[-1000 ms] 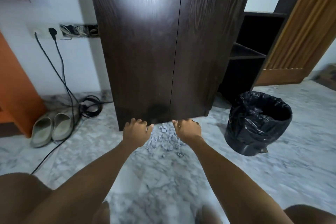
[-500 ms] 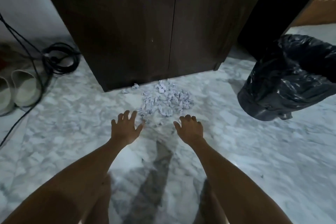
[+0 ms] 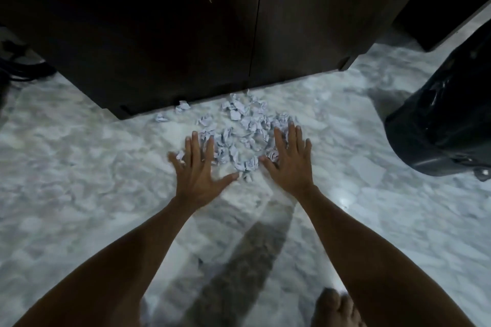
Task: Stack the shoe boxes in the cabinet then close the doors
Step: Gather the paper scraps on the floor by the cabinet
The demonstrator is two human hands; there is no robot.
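Observation:
The dark brown cabinet (image 3: 186, 34) fills the top of the view, both doors closed with a thin seam between them. No shoe box is visible. On the marble floor in front of its base lies a pile of crumpled white paper scraps (image 3: 244, 130). My left hand (image 3: 199, 170) is spread flat with straight fingers at the pile's left edge. My right hand (image 3: 289, 164) is spread the same way at the pile's right edge, fingertips over the scraps. Neither hand holds anything.
A bin lined with a black plastic bag (image 3: 441, 119) stands at the right. Dark cables (image 3: 18, 71) lie on the floor at the far left beside the cabinet. My bare foot (image 3: 334, 308) shows at the bottom right on the marble floor (image 3: 79, 180).
The view has dropped lower and closer to the floor. Both hands moved away from the cabinet doors' lower edge down to the paper pile, fingers spreading out on either side of it.

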